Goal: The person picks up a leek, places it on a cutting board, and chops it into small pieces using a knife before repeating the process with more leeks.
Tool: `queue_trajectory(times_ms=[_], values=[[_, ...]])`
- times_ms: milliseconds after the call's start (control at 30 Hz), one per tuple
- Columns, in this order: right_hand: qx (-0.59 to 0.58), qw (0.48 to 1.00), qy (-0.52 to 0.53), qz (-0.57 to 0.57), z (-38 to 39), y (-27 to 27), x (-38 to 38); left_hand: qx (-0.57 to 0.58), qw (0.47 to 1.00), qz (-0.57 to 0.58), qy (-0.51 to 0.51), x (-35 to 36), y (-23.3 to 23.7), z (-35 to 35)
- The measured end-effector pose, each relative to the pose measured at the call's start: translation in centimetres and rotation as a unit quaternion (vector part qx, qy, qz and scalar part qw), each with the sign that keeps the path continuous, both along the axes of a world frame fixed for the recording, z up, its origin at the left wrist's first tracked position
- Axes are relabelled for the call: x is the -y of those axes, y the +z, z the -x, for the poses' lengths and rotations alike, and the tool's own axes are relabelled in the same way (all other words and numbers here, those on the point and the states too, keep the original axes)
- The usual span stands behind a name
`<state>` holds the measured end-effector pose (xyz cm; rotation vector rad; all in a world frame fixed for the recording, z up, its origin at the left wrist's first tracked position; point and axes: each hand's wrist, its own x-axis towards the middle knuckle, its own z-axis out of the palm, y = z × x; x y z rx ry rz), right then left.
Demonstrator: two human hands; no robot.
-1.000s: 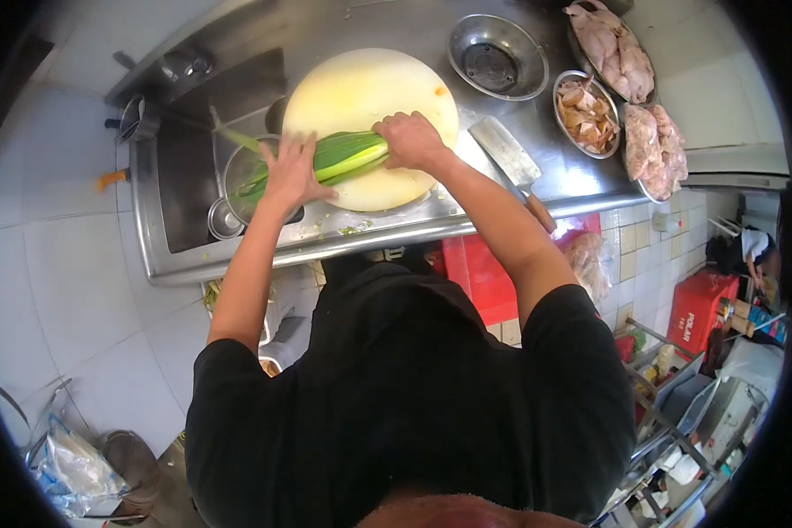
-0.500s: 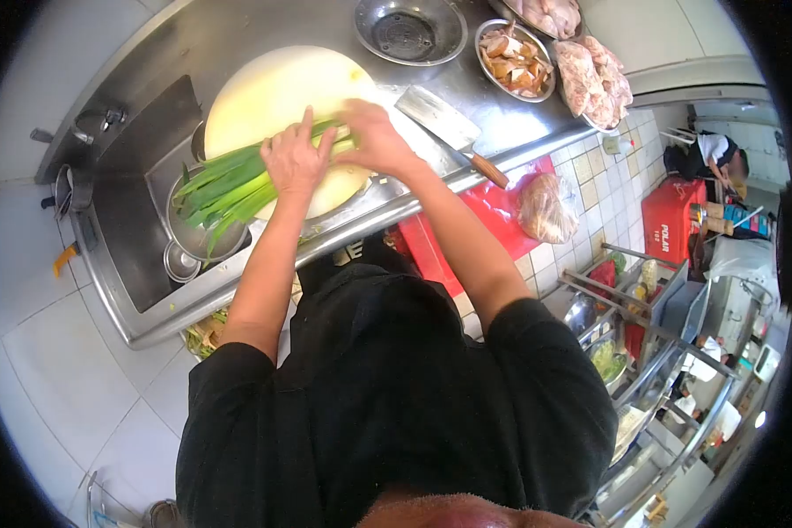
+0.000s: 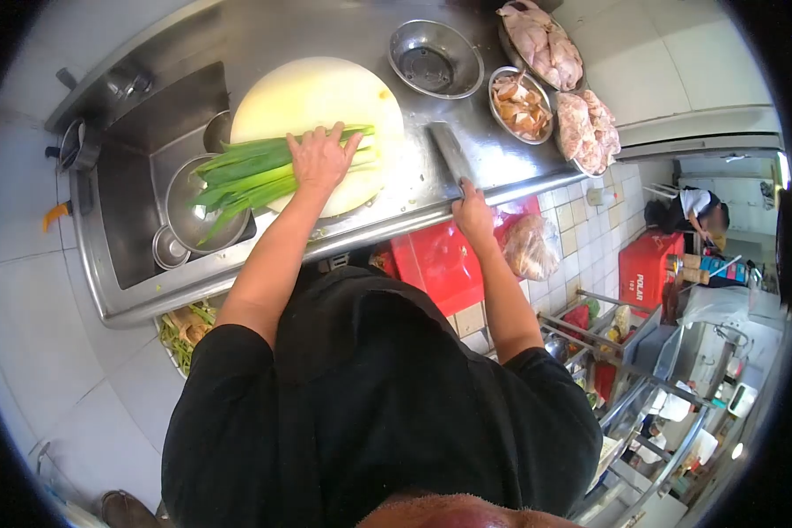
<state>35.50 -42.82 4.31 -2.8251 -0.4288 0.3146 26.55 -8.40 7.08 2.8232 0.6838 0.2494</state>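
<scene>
A bunch of long green leeks [image 3: 246, 172] lies across a round pale cutting board [image 3: 317, 92] on the steel counter, its leafy ends hanging over the sink. My left hand [image 3: 321, 160] presses flat on the bunch's pale end. My right hand [image 3: 473, 211] is closed around the handle of a cleaver [image 3: 451, 154] that lies on the counter to the right of the board, at the counter's front edge.
The sink [image 3: 141, 202] at left holds a metal pot [image 3: 194, 216] and a small bowl [image 3: 169, 248]. An empty steel bowl [image 3: 436, 59], a bowl of cut pieces [image 3: 519, 106] and trays of raw chicken [image 3: 581, 128] stand at the back right. A person crouches far right [image 3: 691, 211].
My right hand left the leeks and moved right onto the cleaver's handle. My left hand stayed on the bunch.
</scene>
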Motion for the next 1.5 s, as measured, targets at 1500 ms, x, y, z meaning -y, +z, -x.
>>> queue_trajectory(times_ms=[1500], values=[[-0.249, 0.947, -0.063, -0.193, 11.4, 11.9, -11.8, -0.057, 0.998, -0.037, 0.005, 0.6, 0.1, 1.3]])
